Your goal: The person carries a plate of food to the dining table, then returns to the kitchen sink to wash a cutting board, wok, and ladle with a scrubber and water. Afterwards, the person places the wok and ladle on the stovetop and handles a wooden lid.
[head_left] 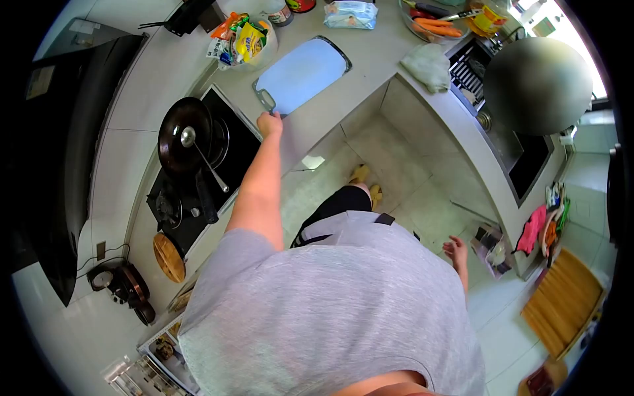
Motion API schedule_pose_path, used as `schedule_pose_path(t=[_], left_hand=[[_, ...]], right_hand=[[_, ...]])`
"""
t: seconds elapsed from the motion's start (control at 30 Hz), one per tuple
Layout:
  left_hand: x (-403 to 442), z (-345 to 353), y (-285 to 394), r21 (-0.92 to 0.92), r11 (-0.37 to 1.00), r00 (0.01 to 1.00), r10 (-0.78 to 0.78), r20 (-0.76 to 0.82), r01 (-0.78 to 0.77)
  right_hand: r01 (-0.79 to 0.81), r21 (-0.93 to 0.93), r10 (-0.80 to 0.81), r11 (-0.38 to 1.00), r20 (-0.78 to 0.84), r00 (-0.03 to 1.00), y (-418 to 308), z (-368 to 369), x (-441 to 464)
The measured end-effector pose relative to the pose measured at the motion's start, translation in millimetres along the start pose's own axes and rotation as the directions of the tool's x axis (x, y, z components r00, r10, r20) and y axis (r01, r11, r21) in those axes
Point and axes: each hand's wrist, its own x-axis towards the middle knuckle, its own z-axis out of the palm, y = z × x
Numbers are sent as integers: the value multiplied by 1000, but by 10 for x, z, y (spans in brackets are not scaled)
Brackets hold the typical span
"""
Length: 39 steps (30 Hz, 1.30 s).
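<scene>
A blue cutting board (305,74) with dark corners lies flat on the grey counter. My left hand (269,124) is at its near left corner, fingers closed on the edge beside the board's handle. My right hand (456,251) hangs low at my right side above the floor, its fingers apart and nothing in it. Left of the board stands a black wok (178,135) on the stove, with a metal ladle (188,137) resting in it. Behind the board's left end is a white container (263,54) full of colourful packets.
At the back are a wipes pack (351,14) and a bowl of carrots (437,28). A pale cloth (428,66) lies near the counter's inner corner, left of the sink (505,142). A round wooden lid (170,257) is below the stove.
</scene>
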Motion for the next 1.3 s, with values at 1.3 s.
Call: schedule_pose_path(t=[1.3], left_hand=[[376,-2121,2655,-792,553,925,379,-37,-259]], right_hand=[[205,-109,-207,973,-4,978,-1428,377,167]])
